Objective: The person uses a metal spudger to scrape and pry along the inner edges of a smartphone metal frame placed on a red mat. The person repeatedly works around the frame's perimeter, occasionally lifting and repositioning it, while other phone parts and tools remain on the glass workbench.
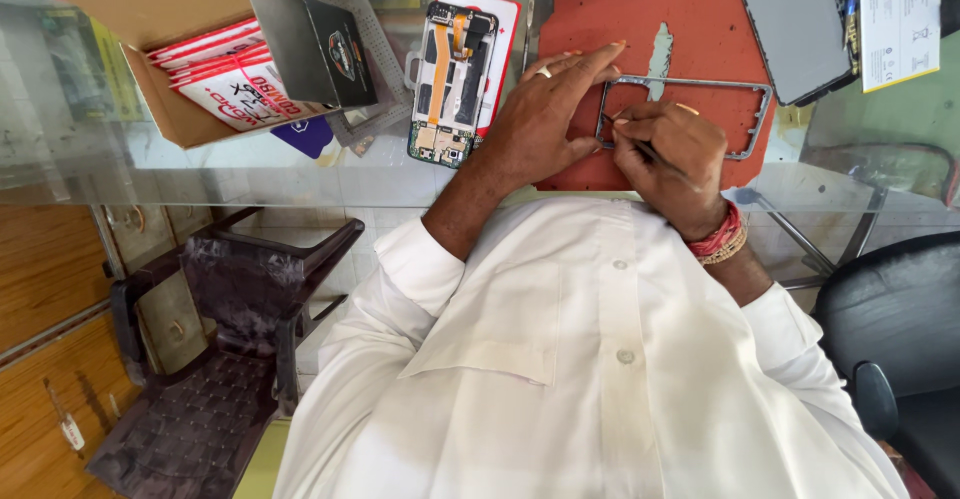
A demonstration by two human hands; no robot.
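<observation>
Glass tabletop [300, 174] fills the upper part of the head view, with a red mat [700, 29] lying on it in front of a person in a white shirt [560, 359].

On the mat, the left hand [545, 109] lies flat with its fingers spread, pressing down on the near left corner of a thin metal phone frame [745, 119]; a ring shows on one finger. The right hand [670, 159] is curled beside it, pinching a slim dark tool [650, 149] whose tip meets the frame's left edge. Red and gold bangles [722, 239] sit on that wrist. The frame rests flat on the mat, its long sides running left to right, just beyond both hands.

Left of the mat, an opened phone [452, 84] lies with its inner parts and an orange ribbon cable facing up, resting on a red-and-white card. Farther left, a cardboard box [160, 19] holds red-and-white packets, with a small black box [320, 49] leaning at its mouth. At the mat's upper right, a grey back cover [790, 24] lies tilted, and beside it a printed paper [900, 24].

Below the glass, a dark chair [230, 359] stands at left and a black office chair [890, 329] at right.
</observation>
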